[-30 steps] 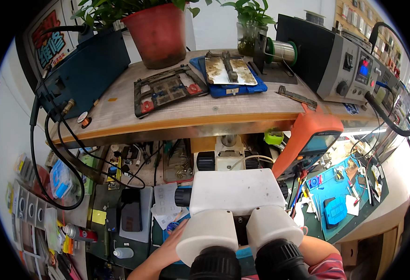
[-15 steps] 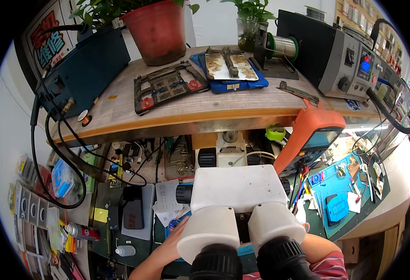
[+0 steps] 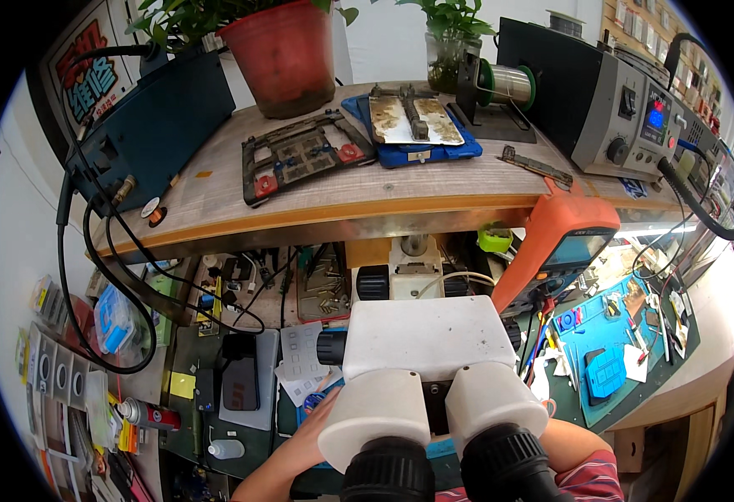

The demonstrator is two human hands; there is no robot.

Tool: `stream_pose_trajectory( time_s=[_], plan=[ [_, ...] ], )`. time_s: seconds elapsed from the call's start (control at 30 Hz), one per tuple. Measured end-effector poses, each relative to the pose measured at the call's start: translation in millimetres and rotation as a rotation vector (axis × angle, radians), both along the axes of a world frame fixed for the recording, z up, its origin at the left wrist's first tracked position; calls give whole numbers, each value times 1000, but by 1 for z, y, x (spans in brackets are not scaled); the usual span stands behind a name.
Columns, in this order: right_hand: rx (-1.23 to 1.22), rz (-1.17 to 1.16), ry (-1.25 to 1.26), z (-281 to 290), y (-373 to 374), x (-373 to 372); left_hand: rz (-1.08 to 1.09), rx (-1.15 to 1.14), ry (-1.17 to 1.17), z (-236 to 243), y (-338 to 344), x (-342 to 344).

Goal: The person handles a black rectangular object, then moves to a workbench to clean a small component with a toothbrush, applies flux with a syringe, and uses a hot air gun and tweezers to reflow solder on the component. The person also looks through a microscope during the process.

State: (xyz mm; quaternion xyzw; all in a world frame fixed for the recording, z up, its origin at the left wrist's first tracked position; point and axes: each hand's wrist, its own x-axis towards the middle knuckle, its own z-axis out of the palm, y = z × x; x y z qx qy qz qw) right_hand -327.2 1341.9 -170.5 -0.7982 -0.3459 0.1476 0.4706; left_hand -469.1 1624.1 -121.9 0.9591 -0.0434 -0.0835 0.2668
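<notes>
A white stereo microscope (image 3: pixel 421 339) with two black eyepieces fills the lower middle of the view. My left hand (image 3: pixel 304 439) reaches in from the lower left and its fingers disappear under the microscope body, beside a blue object (image 3: pixel 312 402). I cannot tell whether it holds anything. My right forearm (image 3: pixel 572 448), in a red striped sleeve, comes in from the lower right. The right hand itself is hidden behind the eyepieces.
A wooden shelf (image 3: pixel 367 201) above carries a red plant pot (image 3: pixel 287 54), a circuit board holder (image 3: pixel 304 155), a blue fixture (image 3: pixel 413 125), a solder spool (image 3: pixel 505 84) and a grey station (image 3: pixel 626 109). An orange meter (image 3: pixel 563 238), a blue mat (image 3: pixel 605 335) and a dark phone (image 3: pixel 240 381) lie below.
The view has shifted slightly. My left hand stays under the microscope and the right forearm has not visibly moved.
</notes>
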Motion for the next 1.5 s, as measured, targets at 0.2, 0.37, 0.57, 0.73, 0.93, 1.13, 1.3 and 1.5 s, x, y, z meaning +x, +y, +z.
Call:
stream_pose_trajectory(
  time_s=[0.2,0.37,0.57,0.73,0.93,1.13,1.3,1.5],
  plan=[
    [-49,14,-32,-1,0,1,-3,-124,-92,-10,3,-3],
    [-7,28,-53,-8,-1,2,-15,-221,-176,-19,5,-5],
    [-13,8,-49,-5,-1,1,-33,-328,-290,-35,9,-9],
    [-77,12,-50,6,2,1,-40,-372,-380,-51,12,-16],
    [142,78,54,-32,-7,9,-49,-391,-342,-35,3,-1],
    [1,32,-76,-3,-1,1,29,-389,-409,-55,11,-15],
    [52,-2,-18,-9,0,1,23,-366,-356,-46,9,-13],
    [131,43,-63,-16,-3,5,28,-259,-229,-27,6,-8]
  ],
)
